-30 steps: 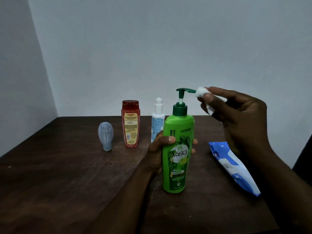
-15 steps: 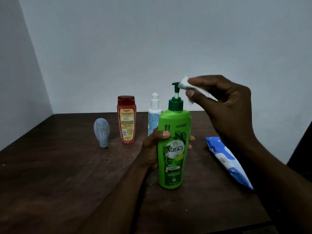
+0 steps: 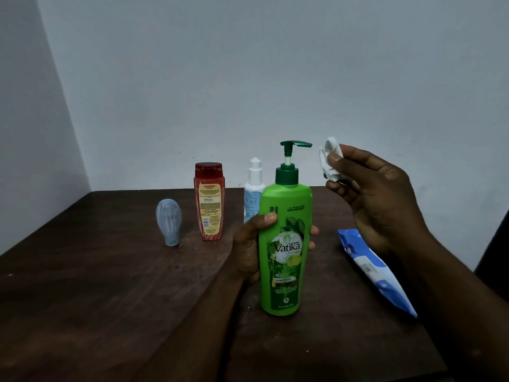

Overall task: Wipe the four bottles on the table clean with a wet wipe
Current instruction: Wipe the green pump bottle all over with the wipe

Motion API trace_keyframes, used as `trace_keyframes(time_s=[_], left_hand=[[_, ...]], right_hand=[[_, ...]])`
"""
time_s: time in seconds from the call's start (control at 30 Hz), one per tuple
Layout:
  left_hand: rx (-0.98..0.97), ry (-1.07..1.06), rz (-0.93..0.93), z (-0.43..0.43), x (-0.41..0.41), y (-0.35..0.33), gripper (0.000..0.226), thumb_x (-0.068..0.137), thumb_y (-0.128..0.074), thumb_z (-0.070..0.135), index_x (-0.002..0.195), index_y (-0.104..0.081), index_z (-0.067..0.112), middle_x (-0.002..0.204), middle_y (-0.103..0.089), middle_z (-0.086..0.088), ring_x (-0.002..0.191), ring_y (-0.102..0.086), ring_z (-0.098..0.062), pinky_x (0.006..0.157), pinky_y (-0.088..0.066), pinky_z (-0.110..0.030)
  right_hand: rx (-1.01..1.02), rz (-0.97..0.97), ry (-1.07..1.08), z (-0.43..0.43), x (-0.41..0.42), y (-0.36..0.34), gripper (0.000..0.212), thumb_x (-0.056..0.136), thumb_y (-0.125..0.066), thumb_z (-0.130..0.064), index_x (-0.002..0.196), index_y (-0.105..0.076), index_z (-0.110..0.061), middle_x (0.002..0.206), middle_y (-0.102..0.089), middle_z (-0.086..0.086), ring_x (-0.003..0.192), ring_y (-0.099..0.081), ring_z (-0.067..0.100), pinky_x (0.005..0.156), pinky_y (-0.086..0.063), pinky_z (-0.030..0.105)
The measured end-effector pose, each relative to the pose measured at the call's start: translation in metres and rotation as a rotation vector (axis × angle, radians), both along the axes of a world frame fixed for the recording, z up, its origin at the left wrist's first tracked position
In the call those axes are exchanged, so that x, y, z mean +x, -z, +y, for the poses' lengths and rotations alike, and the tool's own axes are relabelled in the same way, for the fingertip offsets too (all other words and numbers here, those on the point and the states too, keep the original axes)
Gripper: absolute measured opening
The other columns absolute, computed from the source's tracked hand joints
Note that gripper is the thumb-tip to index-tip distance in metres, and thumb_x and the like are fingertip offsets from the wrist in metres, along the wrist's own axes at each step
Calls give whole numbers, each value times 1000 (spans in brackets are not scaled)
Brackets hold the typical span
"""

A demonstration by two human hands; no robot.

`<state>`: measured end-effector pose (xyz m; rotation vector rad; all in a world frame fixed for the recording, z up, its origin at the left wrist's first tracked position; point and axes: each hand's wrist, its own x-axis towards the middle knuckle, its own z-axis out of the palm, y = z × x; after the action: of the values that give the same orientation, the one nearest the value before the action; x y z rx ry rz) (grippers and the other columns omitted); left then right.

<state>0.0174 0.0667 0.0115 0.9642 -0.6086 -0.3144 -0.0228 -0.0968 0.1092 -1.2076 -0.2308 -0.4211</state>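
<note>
- While my left hand [image 3: 248, 249] grips the green pump bottle [image 3: 286, 244] round its middle, thumb laid across the front above the label and fingertips showing past its right side, the bottle stands upright at the front centre of the worktop [image 3: 96, 285]. I cannot tell whether its base rests on the wood.
- Its dark green pump head [image 3: 296, 144] is raised, with the nozzle pointing to my right.
- My right hand [image 3: 377, 199] is up beside that nozzle, thumb and forefinger pinching a bunched white wet wipe [image 3: 329, 158], the other fingers curled loosely below it.
- The wipe sits just beside the nozzle tip, a sliver of wall showing between them, so the two are not touching.
- Just behind the green bottle a white spray bottle [image 3: 254, 186] with a pale blue label stands upright, its lower part hidden by the green bottle and my left thumb.
- Left of that is a red bottle [image 3: 209, 202] with a yellow label, upright on the worktop.
- Further left, apart from the red one, a small grey-blue bottle [image 3: 168, 221] stands with its narrow end down and its wide end up.
- On my right a blue and white wipe pack [image 3: 377, 271] lies flat on the worktop, its far end hidden behind my right hand.
- The worktop is dark brown wood, set into a corner of pale walls [image 3: 248, 64].
</note>
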Motion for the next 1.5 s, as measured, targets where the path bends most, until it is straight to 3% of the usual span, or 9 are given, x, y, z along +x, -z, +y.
trace_keyframes(time_s=[0.1,0.4,0.53,0.63,0.9,1.23,1.33,1.43,1.5], left_hand=[[-53,16,62,-1,4,3,82,56,-87,54,119,-69,5,106,-70,-27,90,-70,-36,84,-57,-43],[-112,68,78,-5,9,2,85,68,-77,64,125,-65,3,112,-69,-20,96,-68,-30,85,-55,-43],[-179,115,86,-9,11,0,90,70,-76,64,133,-57,3,120,-65,-15,96,-67,-28,81,-57,-44],[-178,132,92,-9,13,2,103,69,-72,70,141,-46,0,113,-66,-17,91,-69,-28,78,-58,-43],[-201,123,92,-10,19,8,82,73,-68,69,126,-61,7,108,-69,-14,91,-69,-27,82,-56,-47],[-189,91,87,-8,19,7,86,67,-73,70,123,-66,5,109,-69,-14,92,-69,-26,81,-57,-45],[-177,79,90,-9,20,8,92,69,-69,72,129,-60,3,109,-69,-15,93,-69,-26,82,-57,-45],[-218,76,100,-10,22,9,81,81,-56,70,133,-57,8,122,-60,-18,106,-60,-32,94,-48,-52],[-250,91,114,-11,23,11,76,90,-47,67,139,-51,10,144,-38,-25,128,-36,-41,112,-24,-63]], right_hand=[[-9,-6,-26,1,-1,-1,17,89,-67,-2,104,-70,-8,97,-72,11,87,-70,20,73,-59,24],[-13,-28,-41,11,-1,-9,30,91,-44,8,94,-73,-3,101,-77,5,104,-71,30,89,-59,34],[-348,-121,135,12,2,-5,31,92,-56,-2,110,-76,-17,102,-77,-5,99,-72,12,89,-56,27],[-646,-300,404,16,7,1,27,88,-71,-11,112,-76,-22,103,-75,-11,94,-70,-2,79,-51,9],[-790,-606,489,29,26,11,24,89,-69,-1,111,-75,-8,104,-70,5,97,-68,8,80,-56,15],[-824,-473,422,13,18,9,25,84,-65,2,92,-80,-16,88,-73,-1,80,-68,10,64,-49,13],[-806,-438,453,5,13,12,27,83,-65,0,94,-80,-19,88,-71,-2,79,-67,12,65,-54,21],[-906,-497,384,10,12,19,24,84,-70,-9,105,-78,-17,95,-67,0,84,-66,10,72,-57,27],[-969,-548,357,16,14,25,24,86,-71,-21,109,-77,-16,97,-65,0,88,-65,8,77,-55,25]])
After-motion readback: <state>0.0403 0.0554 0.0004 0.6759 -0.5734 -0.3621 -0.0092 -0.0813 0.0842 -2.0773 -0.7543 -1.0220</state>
